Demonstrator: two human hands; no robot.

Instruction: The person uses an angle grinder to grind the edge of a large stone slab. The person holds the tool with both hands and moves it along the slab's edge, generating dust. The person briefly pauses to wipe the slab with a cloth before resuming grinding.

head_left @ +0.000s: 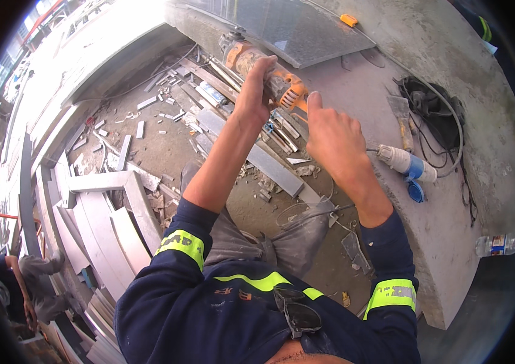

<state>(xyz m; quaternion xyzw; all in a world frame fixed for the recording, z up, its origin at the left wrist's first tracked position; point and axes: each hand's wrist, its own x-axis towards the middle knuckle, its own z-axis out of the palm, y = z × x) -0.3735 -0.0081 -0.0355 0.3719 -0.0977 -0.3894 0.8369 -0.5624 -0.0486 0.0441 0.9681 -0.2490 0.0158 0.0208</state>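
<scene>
A dusty orange angle grinder (246, 59) is held up in front of me, its head pointing away and to the left. My left hand (256, 94) is wrapped around the middle of its body, thumb on top. At its rear end, my right hand (335, 134) is closed around the orange handle, the fingers partly hidden beneath. The grinder's head is close to the edge of a dark grey stone slab (324, 39); whether they touch I cannot tell. Below the tool, long stone strips (263, 161) and offcuts lie on the ground.
On the ledge at right are a white and blue power connector (406, 162), a scraper (402, 118), a black bag (430, 106) and a cable. A plastic bottle (500, 245) lies nearby. Cut stone pieces (96, 224) are stacked at left. Another person (27, 285) is at lower left.
</scene>
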